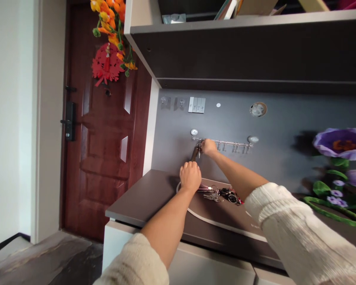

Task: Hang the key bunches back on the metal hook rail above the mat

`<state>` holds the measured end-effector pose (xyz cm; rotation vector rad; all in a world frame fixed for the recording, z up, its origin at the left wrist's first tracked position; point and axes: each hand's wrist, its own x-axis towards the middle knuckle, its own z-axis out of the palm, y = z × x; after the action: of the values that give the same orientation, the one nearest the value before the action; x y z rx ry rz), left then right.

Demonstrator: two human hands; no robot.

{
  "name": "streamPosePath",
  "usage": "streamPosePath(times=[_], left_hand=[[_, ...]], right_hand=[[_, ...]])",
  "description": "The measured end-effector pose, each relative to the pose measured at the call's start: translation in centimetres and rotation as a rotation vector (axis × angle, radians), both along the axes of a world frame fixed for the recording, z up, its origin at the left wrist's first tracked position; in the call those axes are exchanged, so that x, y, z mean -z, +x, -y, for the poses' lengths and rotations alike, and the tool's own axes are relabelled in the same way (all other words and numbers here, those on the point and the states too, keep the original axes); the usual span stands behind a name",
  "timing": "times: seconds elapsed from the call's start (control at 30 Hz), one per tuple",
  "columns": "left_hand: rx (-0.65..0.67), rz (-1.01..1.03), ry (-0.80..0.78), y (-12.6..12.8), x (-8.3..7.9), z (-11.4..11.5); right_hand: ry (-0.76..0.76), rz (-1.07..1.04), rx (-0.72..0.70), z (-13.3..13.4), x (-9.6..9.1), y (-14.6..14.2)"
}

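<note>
My right hand (208, 146) is raised to the metal hook rail (225, 142) on the grey wall, fingers pinched on a key bunch with a brown fob (195, 151) at the rail's left end. My left hand (190, 176) is closed in a fist over the left end of a pile of keys and keyrings (222, 194), which lies on the dark countertop (148, 196). Whether the fist grips any of them is hidden. Both arms wear cream knitted sleeves pushed up.
A dark red door (103, 158) with a black lock and a red ornament stands to the left. Orange artificial flowers (111, 19) hang above it. A shelf overhangs the counter. Purple fabric flowers (341, 144) stand at the right. Light switches (196, 105) sit above the rail.
</note>
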<state>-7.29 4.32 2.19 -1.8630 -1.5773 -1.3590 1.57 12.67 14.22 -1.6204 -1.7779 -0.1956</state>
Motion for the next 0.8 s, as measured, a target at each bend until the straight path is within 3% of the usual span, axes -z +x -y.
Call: streamPosePath(times=[0.17,0.33,0.8], left_hand=[[-0.011,-0.008,-0.011,0.0,0.1,0.0],[-0.014,-0.011,-0.023,-0.1,0.1,0.0],[0.080,-0.032,-0.102,-0.4,0.4,0.3]], right_hand=[[-0.046,0.127,0.069,0.0,-0.3,-0.5],[-0.062,0.159,0.044,0.1,0.4,-0.5],[0.004,-0.149,-0.134,-0.9,3.1,1.2]])
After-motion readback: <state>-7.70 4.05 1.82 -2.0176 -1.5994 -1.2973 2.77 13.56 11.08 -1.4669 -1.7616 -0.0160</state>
